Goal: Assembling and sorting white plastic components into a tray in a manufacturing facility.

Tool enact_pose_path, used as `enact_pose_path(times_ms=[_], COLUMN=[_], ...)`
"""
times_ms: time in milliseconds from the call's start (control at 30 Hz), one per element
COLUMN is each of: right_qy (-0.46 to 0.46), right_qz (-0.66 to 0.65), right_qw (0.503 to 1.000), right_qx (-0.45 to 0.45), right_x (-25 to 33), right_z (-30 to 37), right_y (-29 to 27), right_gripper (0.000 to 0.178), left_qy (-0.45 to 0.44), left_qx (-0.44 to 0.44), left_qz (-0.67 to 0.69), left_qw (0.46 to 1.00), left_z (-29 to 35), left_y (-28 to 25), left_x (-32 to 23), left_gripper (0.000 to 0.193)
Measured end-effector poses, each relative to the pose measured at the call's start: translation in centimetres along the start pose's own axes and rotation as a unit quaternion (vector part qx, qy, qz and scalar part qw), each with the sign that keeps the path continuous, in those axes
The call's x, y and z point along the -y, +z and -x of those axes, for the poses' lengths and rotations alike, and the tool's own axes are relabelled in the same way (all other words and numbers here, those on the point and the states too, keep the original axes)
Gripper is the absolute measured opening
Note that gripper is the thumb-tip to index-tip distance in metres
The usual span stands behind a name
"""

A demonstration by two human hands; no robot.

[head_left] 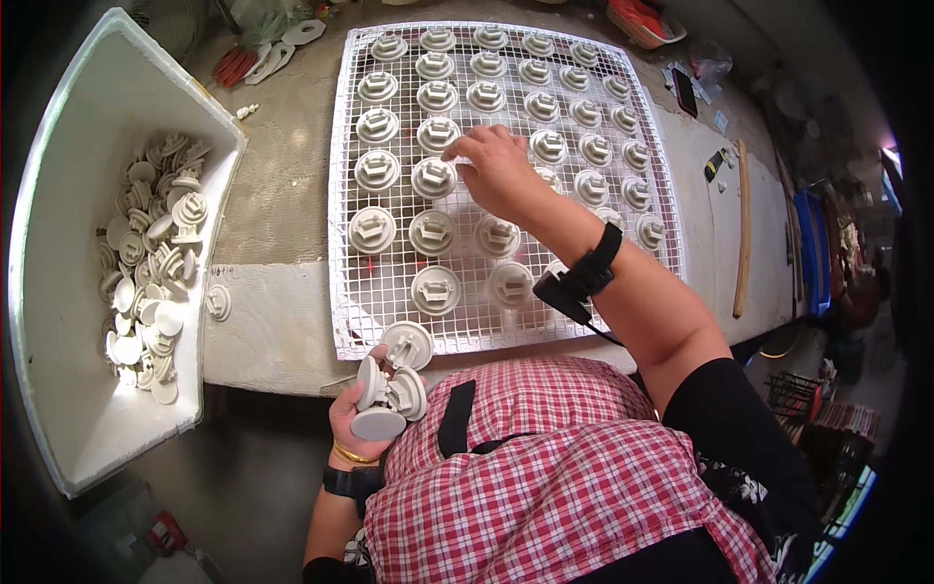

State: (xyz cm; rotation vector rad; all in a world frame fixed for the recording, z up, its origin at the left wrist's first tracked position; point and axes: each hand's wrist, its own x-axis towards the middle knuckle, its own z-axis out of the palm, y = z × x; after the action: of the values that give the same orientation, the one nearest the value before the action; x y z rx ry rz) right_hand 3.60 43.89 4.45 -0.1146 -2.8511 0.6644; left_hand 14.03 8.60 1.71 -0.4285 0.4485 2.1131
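My left hand (348, 420) is closed round several white round plastic pieces (378, 422), each a disc with a raised clip-like block. It is at the near edge of a white wire-grid rack (342, 336). Rows of matching pieces (433, 234) sit on the rack with their blocks facing up. Over the rack's middle, my right hand (498, 173) has bent fingers, with the fingertips close beside one seated piece (434, 179). Whatever lies under the palm and fingers is hidden.
A white foam box (219, 185) at the left holds a heap of the same pieces. One loose piece (219, 303) lies beside it on the table. To the right are a wooden stick (742, 229), a yellow-black cutter (715, 164) and a phone (685, 92). An orange-filled basket (647, 27) stands behind.
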Motion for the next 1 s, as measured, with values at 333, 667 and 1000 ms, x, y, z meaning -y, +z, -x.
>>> enact_pose_path(times_ms=[333, 667, 1000], right_qy=[0.066, 0.167, 0.177], right_qz=[-0.041, -0.082, -0.085], right_qw=[0.993, 0.976, 0.980], right_qx=[0.083, 0.113, 0.034], right_x=[0.4, -0.2, -0.8], right_z=[2.5, -0.8, -5.0], right_y=[-1.2, -2.5, -3.9], right_gripper=[0.030, 0.059, 0.067], left_qy=[-0.020, -0.001, -0.005], left_qx=[0.003, -0.013, -0.014], left_qz=[-0.005, -0.005, -0.023], left_qw=[1.000, 1.000, 1.000], left_z=[-0.3, -0.1, 0.0], left_y=[0.0, 0.3, -0.1], left_x=[0.1, 0.5, 0.2], left_gripper=[0.060, 0.057, 0.065])
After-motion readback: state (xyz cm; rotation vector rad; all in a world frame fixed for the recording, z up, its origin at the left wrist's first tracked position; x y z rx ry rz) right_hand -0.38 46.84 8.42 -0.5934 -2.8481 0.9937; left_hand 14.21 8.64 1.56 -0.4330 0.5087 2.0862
